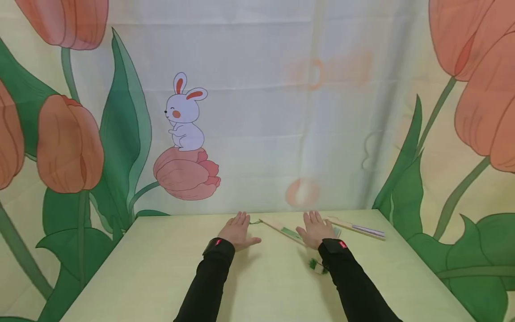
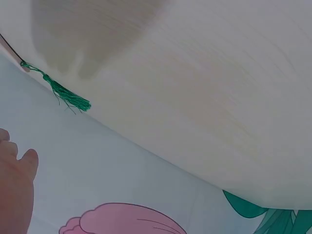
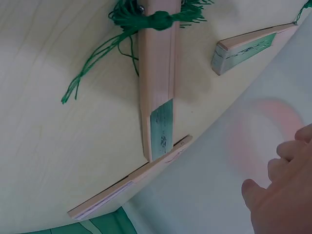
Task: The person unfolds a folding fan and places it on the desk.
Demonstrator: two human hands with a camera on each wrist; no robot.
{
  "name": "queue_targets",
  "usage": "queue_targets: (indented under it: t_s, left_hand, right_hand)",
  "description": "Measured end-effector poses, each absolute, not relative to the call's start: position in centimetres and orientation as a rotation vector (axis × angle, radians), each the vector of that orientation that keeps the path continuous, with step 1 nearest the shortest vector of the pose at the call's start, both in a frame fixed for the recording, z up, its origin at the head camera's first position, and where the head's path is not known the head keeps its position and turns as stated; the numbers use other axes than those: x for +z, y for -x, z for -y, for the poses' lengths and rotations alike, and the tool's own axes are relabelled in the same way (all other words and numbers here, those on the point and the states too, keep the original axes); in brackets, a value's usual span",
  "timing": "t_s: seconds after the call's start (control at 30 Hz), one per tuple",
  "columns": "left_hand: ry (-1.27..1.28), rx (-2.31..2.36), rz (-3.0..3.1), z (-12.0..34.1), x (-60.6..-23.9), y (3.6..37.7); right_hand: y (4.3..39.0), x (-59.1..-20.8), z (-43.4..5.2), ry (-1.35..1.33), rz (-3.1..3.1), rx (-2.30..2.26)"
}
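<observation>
My left hand (image 1: 237, 232) is held over the far part of the table with straight fingers and holds nothing. Just right of it lies a folded hand fan (image 1: 281, 230) with wooden ribs, a green section and a green tassel (image 2: 70, 95). My right hand (image 1: 315, 229), fingers also straight, is above a second folded fan (image 3: 161, 73), hiding much of it in the head view. Green tassel threads (image 3: 161, 20) lie across that fan. A third folded fan (image 1: 358, 228), with a pale purple section, lies to the right of the right hand.
The pale wooden table (image 1: 161, 268) ends at a hanging cloth (image 1: 257, 112) printed with tulips and a rabbit. All three fans lie near the table's back edge.
</observation>
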State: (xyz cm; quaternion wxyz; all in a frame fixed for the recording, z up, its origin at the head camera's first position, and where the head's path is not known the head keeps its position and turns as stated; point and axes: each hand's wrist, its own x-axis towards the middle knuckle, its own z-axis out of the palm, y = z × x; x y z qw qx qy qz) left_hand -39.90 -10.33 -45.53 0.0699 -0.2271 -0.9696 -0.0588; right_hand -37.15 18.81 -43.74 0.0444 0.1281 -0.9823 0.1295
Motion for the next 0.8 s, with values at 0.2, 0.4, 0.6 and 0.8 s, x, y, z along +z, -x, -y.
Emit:
queue_targets:
  t_s: [0.2, 0.4, 0.6, 0.8]
  left_hand:
    - [0.721, -0.109, 2.929, 9.2, -46.1, 41.2]
    - [0.767, 0.021, 2.891, 7.1, -46.8, 42.6]
    - [0.865, 0.120, 2.883, 4.7, -47.2, 43.6]
    - [0.867, 0.172, 2.894, 2.6, -46.6, 43.9]
  right_hand:
    - [37.2, -44.3, -19.1, -0.344, 3.054, 0.461]
    - [38.4, -45.6, -18.8, -0.294, 3.096, 0.421]
    - [39.5, -46.5, -17.3, -0.307, 3.108, 0.386]
    - [40.7, -47.1, -16.3, -0.274, 3.101, 0.288]
